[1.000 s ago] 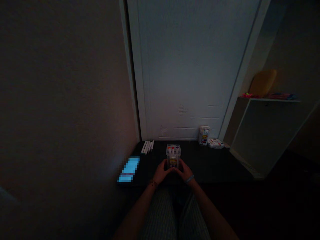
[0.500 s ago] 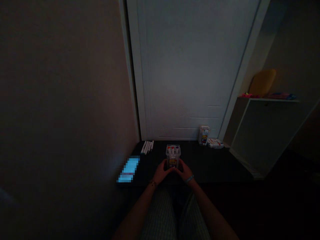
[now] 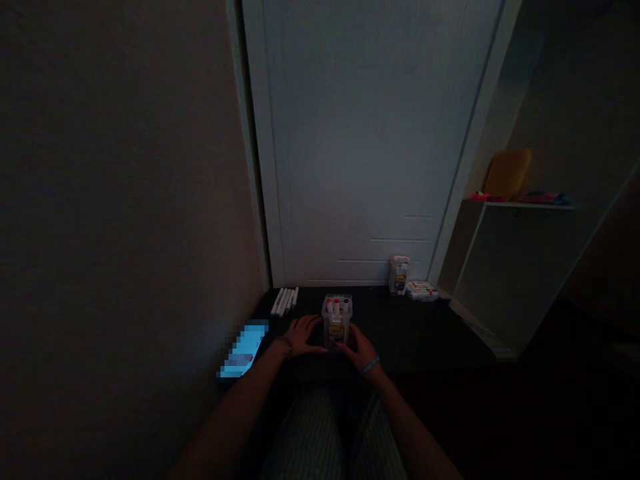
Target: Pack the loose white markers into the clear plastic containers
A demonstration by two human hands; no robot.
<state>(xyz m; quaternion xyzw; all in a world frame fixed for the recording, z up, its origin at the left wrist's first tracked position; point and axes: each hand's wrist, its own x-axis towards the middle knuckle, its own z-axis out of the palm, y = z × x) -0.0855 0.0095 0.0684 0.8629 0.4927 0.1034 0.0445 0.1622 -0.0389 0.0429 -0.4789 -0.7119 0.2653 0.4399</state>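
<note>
A clear plastic marker box (image 3: 337, 331) stands upright on the dark tabletop in front of me, with a yellow-and-dark label on its front. Several white markers (image 3: 337, 307) with orange, red and purple ends stick up inside it. Around the box's right side curls my right hand (image 3: 361, 348), its thumb across the front near the base. My left hand (image 3: 303, 335) is open on the left of the box, fingers spread and thumb reaching toward the lower corner; whether it touches the box is hard to see. Several loose white markers (image 3: 285, 301) lie side by side at the back left.
A bright, pixelated rectangle (image 3: 244, 350) lies at the table's left edge by the wall. At the back right a second marker box (image 3: 399, 275) stands beside a flat white pack (image 3: 423, 291). A cabinet (image 3: 520, 267) stands further right. The room is dim.
My left hand has loosened from the box and opened to the left. The right hand stays at the box. The whole view has shifted slightly.
</note>
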